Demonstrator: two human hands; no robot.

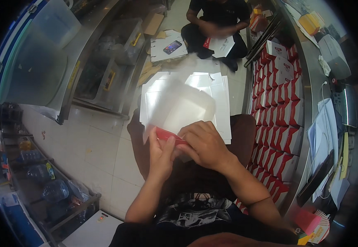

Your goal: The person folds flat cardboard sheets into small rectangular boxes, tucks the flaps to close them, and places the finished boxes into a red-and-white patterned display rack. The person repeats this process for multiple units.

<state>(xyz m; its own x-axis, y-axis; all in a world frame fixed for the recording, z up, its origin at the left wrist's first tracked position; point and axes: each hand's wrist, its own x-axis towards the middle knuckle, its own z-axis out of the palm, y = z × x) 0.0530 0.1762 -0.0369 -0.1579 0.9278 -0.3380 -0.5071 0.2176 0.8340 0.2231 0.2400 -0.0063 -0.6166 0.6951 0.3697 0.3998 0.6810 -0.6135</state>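
Over my lap I hold a partly folded paper carton, white inside with a red outer edge; its far end is smeared by motion. My left hand is closed on the near left corner, the thumb pressing the red flap. My right hand is closed on the right side of that flap, its fingers curled over the edge. Beneath the carton lies a pile of flat white carton sheets.
Opposite me sits a person in black holding a white and red sheet. A phone lies on a white board. Stacked red and white cartons line the right. At left are a clear plastic tub and a rack with bottles.
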